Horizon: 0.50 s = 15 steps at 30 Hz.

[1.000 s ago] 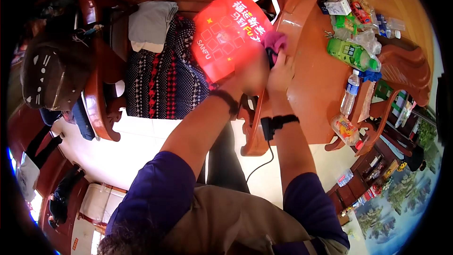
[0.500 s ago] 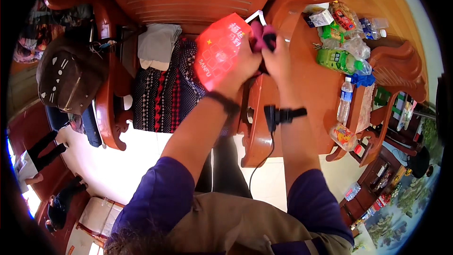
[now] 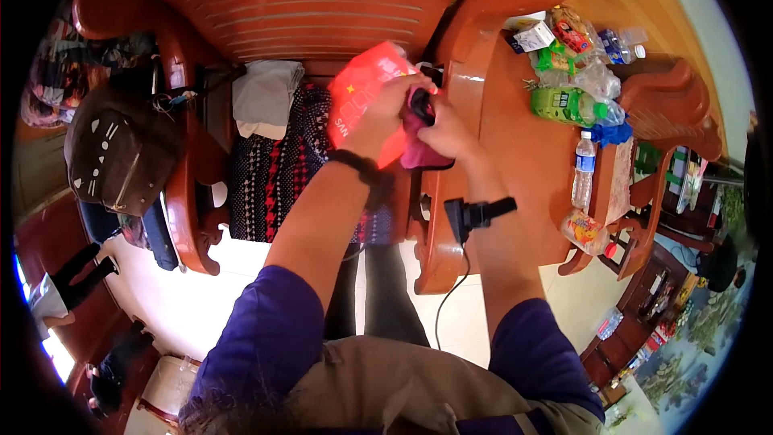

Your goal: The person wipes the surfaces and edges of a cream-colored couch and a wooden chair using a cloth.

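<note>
My left hand [image 3: 388,110] is closed around the side of a red printed gift bag [image 3: 366,76], which leans to the left above the bench seat. Its fingertips also reach the edge of a dark pink cloth item [image 3: 420,141] with black trim. This item hangs between my two hands, just right of the bag, and its exact kind is unclear. My right hand [image 3: 451,133] pinches the cloth from the right side, thumb on the front. A dark opening or fold shows at the top of the cloth. The bag's mouth is mostly hidden behind my fingers.
Below the bag lies a black, red and white patterned cloth [image 3: 270,181], with folded pale fabric [image 3: 266,97] behind. A brown bag [image 3: 121,137] stands left. Plastic bottles [image 3: 584,169] and packets crowd the wooden table [image 3: 515,153] at right. A black strapped device [image 3: 479,216] with a cable is on my right forearm.
Both hands have drawn slightly down. The dark pink cloth has come lower and spread out in front of the bag. The red bag has tilted and moved a little left; its white handle no longer shows.
</note>
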### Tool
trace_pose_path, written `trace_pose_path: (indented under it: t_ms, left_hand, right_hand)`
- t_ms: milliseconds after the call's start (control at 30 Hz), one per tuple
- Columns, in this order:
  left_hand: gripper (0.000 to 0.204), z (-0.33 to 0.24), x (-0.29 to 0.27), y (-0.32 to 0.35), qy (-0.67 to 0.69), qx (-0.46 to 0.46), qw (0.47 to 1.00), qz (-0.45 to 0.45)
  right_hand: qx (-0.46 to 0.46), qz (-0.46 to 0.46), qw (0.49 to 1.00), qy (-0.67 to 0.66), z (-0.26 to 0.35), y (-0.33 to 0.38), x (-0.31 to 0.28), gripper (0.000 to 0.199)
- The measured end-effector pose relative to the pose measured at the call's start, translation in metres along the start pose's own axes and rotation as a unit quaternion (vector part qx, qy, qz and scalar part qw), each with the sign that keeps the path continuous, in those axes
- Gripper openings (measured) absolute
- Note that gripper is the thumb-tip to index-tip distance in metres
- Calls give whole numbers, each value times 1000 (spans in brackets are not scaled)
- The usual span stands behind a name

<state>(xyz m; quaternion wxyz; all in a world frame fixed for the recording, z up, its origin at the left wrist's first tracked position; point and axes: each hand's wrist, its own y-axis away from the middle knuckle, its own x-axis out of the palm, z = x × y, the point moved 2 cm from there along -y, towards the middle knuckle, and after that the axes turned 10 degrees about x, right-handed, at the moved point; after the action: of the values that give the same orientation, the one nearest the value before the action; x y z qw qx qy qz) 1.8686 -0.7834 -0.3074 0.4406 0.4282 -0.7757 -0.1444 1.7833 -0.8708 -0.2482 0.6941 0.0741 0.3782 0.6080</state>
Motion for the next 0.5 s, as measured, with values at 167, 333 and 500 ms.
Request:
trace_pose_path:
  t_ms: [167,333,500]
  left_hand:
    - [15,-21,-6,43,110,71,991,34]
    - [13,-51,-73,73,258,168,950,50]
    - [17,-69,-80,110,144,201,969,4]
  right_hand:
    - [-93,-39,989,-110,20,33,13,61]
    - [-77,-81,985,-134,16,44,15,61]
    - [68,-108,975,-183,-54,22,26,65]
